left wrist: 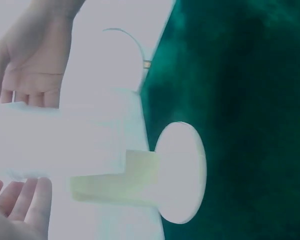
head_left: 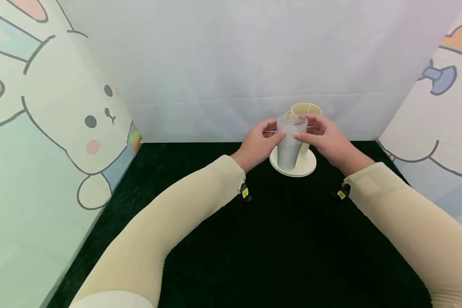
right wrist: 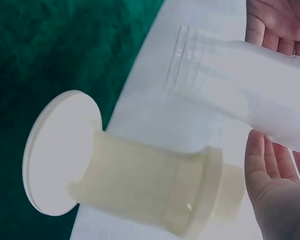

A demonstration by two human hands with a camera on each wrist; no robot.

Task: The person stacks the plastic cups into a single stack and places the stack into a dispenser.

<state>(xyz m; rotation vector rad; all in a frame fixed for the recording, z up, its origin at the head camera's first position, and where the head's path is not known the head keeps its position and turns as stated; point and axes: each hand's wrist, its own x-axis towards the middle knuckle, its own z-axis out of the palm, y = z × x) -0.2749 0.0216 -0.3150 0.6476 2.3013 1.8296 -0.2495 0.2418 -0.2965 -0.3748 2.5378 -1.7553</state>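
A stack of clear plastic cups (head_left: 289, 147) is held upright between both hands, in front of a cream-coloured holder (head_left: 308, 109) with a round base (head_left: 309, 164). My left hand (head_left: 259, 143) grips the stack's upper part from the left, thumb on the near side. From the right, my right hand (head_left: 328, 139) holds it the same way near the rims. In the right wrist view the cups (right wrist: 245, 80) are apart from the holder (right wrist: 140, 175), which has a wider collar at its top. The left wrist view shows the cups (left wrist: 65, 142) washed out by glare.
Dark green cloth (head_left: 277, 239) covers the table. Close behind the holder hangs a pale wall sheet (head_left: 223, 64). Side panels carry cartoon drawings, a rabbit (head_left: 81, 107) on the left among them. Small dark devices sit at both sleeve cuffs.
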